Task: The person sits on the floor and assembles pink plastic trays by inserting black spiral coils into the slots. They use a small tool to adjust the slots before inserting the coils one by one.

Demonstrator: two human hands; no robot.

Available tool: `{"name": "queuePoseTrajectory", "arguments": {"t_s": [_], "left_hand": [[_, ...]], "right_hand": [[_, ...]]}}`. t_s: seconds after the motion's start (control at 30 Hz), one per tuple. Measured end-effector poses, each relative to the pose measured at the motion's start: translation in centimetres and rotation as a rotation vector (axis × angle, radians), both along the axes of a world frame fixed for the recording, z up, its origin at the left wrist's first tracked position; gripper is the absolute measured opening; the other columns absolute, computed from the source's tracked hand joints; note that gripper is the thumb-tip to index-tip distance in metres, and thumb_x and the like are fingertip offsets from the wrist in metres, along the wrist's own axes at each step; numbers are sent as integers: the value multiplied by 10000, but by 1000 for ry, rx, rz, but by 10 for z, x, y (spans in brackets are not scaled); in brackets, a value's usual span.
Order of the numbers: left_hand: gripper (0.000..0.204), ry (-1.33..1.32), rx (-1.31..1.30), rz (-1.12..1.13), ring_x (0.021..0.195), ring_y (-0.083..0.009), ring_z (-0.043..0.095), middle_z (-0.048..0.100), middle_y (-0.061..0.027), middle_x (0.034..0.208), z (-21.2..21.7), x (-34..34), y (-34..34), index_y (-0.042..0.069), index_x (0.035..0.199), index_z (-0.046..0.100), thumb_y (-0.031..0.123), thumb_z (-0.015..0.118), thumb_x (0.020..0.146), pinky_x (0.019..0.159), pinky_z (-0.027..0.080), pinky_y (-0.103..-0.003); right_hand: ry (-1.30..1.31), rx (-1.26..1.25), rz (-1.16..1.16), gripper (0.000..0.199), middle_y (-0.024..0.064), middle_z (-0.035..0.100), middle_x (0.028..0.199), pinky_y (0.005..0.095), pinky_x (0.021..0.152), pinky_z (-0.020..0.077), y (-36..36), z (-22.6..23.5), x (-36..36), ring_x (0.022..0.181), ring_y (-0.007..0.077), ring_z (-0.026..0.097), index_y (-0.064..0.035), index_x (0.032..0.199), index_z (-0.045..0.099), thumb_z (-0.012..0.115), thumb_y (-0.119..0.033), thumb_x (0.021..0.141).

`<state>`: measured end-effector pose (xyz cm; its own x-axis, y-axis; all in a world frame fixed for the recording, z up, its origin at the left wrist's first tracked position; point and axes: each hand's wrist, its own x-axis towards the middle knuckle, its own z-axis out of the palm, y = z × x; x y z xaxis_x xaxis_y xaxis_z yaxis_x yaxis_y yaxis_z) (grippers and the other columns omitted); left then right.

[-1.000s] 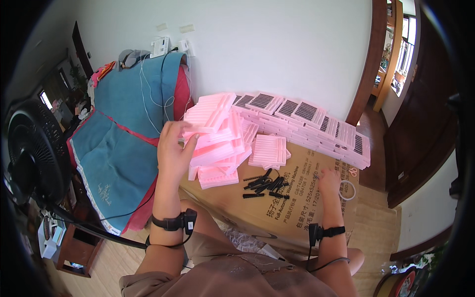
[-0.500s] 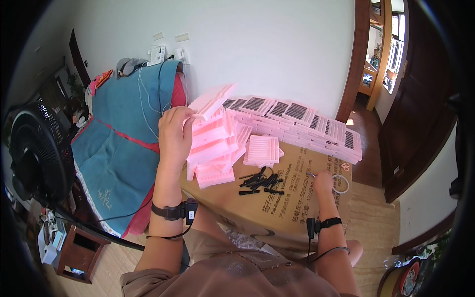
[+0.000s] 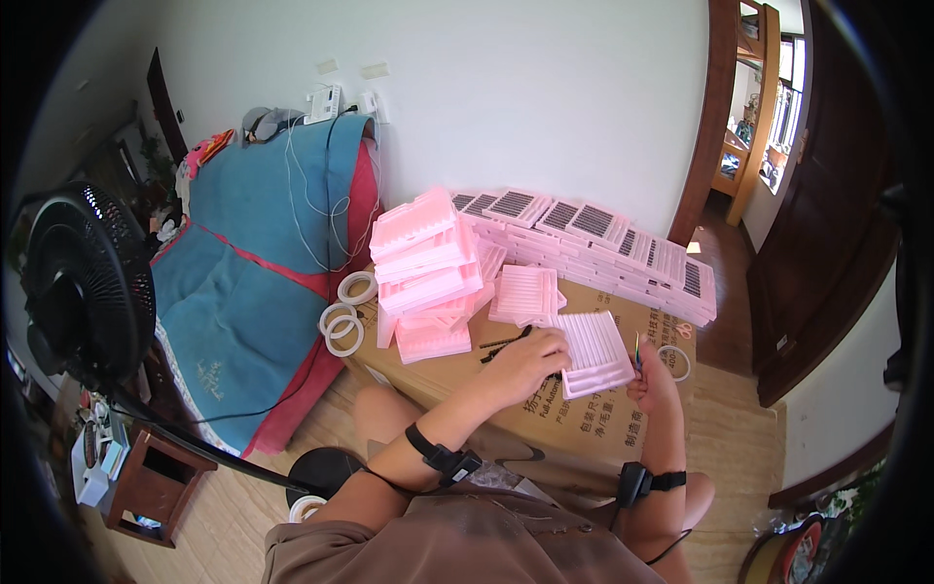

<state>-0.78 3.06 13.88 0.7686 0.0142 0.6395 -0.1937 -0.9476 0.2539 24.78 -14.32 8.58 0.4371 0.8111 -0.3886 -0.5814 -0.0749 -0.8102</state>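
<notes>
A cardboard box (image 3: 545, 428) carries a stack of pink foam trays (image 3: 428, 273). In front, a pink ridged tray (image 3: 595, 352) lies on it, left hand (image 3: 525, 362) gripping its near edge, right hand (image 3: 654, 382) closed on thin tweezers (image 3: 638, 350) beside it.

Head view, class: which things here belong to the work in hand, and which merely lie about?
In hand:
left hand
right hand
ridged pink tray
stack of pink trays
cardboard box

Lying about:
black fan
blue cloth
tape rolls
</notes>
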Motion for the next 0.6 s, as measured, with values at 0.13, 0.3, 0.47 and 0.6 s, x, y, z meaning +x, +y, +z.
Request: {"name": "queuePoseTrajectory", "arguments": {"t_s": [0.13,0.3,0.47,0.6], "left_hand": [[306,-33,-111,2,1280,-335,571,608,-115,1188,-28,4,-2,73,1051,692,-101,637,805,1024,512,-414],[425,-397,-953,1,1401,-296,494,540,-169,1464,-60,19,-9,27,1415,548,17,519,992,1168,406,-422],[525,-214,-2073,-438,1350,-331,545,530,-180,1506,-73,23,-14,-25,1504,441,208,531,1042,1176,402,-491],[625,-144,-2006,-475,1371,-326,531,481,-158,1543,-69,17,-24,55,1592,335,147,543,1010,1149,437,-500]], "right_hand": [[-329,-155,-25,280,-28,551,759,233,430,267,-4,-7,-23,522,45,394,-40,987,649,763,-293,948],[-264,-5,-106,233,-45,570,708,213,463,283,-10,-21,-43,545,40,430,-42,968,691,724,-272,985],[-360,-8,17,215,-66,578,728,216,476,266,-8,-26,-57,537,18,405,-72,1019,688,705,-286,1004],[-524,-79,28,265,-33,623,785,237,552,370,-6,-32,-60,616,42,482,-30,1038,689,679,-294,1020]]}}
